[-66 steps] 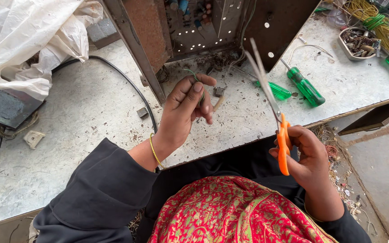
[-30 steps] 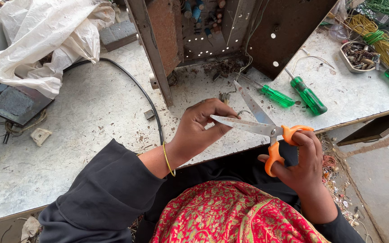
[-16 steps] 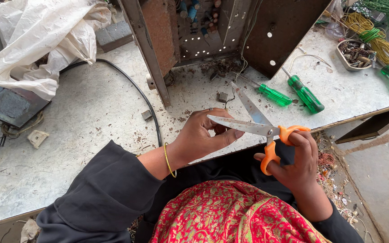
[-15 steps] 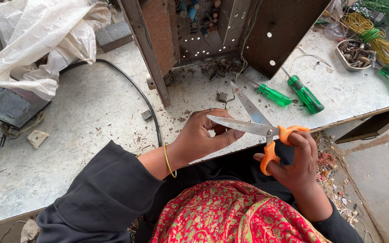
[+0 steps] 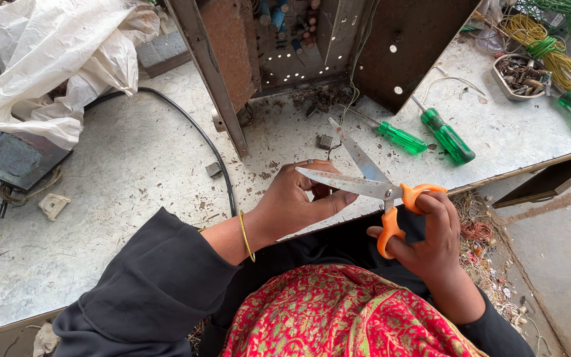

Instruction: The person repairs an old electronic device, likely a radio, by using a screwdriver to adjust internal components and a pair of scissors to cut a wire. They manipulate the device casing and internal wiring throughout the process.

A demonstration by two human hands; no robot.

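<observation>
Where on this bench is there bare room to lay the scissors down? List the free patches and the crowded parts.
Free: the bench top between the black cable and the white plastic bag, and the strip right of the green screwdrivers. Crowded: under the rusty metal case, strewn with scraps, and the far right corner with wire coils.

Scissors [image 5: 365, 177] btwn hands; screwdrivers [image 5: 424, 135] behind, on bench [image 5: 120, 172].

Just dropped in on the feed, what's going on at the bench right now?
A person sits at a worn grey workbench. The right hand holds orange-handled scissors with the blades spread open. The left hand pinches something small right at the lower blade; what it is cannot be made out. Green screwdrivers lie beyond, near an opened rusty metal casing.
</observation>
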